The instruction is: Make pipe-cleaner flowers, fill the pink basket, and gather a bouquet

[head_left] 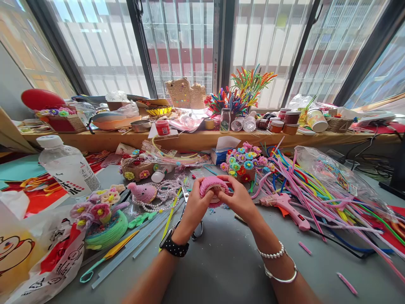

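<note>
A small pink rounded piece (214, 183), apparently wrapped in fuzzy pipe cleaner with a pale hollow underside, is held above the grey table. My left hand (193, 207) grips it from the left, thumb pressed at its underside. From the right, my right hand (239, 197) closes on the same piece, its thumb also at the lower rim. Scissors (184, 195) lie beside my left hand, partly hidden by it. A pink pipe-cleaner figure (142, 192) with a pointed top sits farther left, by strings of white beads (169, 194).
A pink glue gun (286, 207) and a heap of coloured pipe cleaners (319, 190) lie right. Behind stands a basket of fuzzy flowers (245, 162). Leftward are clear glue sticks (126, 249), a green flower pot (109, 232), a bottle (65, 166) and a plastic bag (53, 270).
</note>
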Demonstrator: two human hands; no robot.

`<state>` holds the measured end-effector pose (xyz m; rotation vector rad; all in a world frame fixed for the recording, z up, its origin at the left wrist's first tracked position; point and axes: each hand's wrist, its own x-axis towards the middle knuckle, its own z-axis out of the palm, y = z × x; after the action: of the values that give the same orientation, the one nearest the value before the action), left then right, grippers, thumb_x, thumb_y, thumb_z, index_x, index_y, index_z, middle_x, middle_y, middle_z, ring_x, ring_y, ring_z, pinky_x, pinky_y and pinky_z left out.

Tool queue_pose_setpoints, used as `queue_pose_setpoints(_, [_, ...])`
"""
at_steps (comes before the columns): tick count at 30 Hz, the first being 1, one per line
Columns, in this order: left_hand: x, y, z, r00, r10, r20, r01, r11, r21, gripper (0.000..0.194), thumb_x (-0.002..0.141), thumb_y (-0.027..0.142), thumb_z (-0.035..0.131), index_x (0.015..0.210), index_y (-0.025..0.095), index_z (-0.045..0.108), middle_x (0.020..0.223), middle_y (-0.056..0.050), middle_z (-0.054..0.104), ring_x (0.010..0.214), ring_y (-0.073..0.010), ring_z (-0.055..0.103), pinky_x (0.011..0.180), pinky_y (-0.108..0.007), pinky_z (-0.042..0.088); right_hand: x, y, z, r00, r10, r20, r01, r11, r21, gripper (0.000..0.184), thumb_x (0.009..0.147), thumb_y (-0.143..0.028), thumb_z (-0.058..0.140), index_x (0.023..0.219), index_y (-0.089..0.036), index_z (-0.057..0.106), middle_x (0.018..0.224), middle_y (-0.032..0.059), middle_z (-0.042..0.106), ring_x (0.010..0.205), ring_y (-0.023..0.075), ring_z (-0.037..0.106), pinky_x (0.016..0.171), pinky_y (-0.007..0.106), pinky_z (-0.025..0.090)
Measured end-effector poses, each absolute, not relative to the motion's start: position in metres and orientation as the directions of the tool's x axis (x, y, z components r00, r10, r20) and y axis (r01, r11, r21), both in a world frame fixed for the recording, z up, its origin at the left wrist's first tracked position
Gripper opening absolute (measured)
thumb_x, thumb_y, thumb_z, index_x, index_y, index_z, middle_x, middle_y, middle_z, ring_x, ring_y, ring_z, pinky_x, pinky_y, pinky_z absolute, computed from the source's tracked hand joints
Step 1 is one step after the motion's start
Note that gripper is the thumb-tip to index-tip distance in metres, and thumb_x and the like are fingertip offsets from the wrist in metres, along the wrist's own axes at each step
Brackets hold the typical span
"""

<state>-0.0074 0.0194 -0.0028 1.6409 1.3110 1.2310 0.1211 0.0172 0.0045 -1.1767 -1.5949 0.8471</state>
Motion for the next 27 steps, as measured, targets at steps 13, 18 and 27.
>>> queue_pose_setpoints(13, [-0.007, 0.020, -0.004, 0.054, 0.968, 0.243, 0.280, -0.248, 0.927, 0.031, 0.069, 0.021, 0.040, 0.100, 0.014, 0.040, 0.094, -0.005, 0.050, 0.084, -0.0157, 0.049, 0.076, -0.027, 0.038, 0.117, 0.016, 0.004, -0.083, 0.939, 0.334, 0.360, 0.341, -0.869, 0.039, 0.063, -0.018, 0.053, 0.101, -0.015, 0.051, 0.098, 0.0057, 0.058, 0.084, 0.0168, 0.054, 0.075, 0.029, 0.043])
queue_pose_setpoints(18, [-0.008, 0.022, -0.005, 0.023, 0.979, 0.203, 0.231, -0.203, 0.952, 0.029, 0.068, 0.023, 0.043, 0.096, 0.015, 0.044, 0.090, -0.004, 0.052, 0.083, -0.0161, 0.049, 0.076, -0.027, 0.038, 0.121, 0.018, 0.001, -0.103, 0.952, 0.289, 0.264, 0.306, -0.914, 0.038, 0.065, -0.024, 0.056, 0.101, -0.015, 0.052, 0.096, 0.0058, 0.058, 0.084, 0.0167, 0.055, 0.074, 0.029, 0.044])
queue_pose_setpoints(27, [-0.008, 0.027, -0.007, 0.072, 0.997, -0.020, -0.036, 0.023, 0.999, 0.038, 0.061, 0.029, 0.055, 0.096, 0.016, 0.049, 0.087, -0.003, 0.058, 0.080, -0.0175, 0.054, 0.071, -0.027, 0.040, 0.126, 0.020, 0.002, -0.194, 0.972, 0.135, -0.022, 0.133, -0.991, 0.043, 0.067, -0.038, 0.057, 0.102, -0.015, 0.051, 0.100, 0.0083, 0.058, 0.088, 0.0180, 0.055, 0.075, 0.031, 0.044])
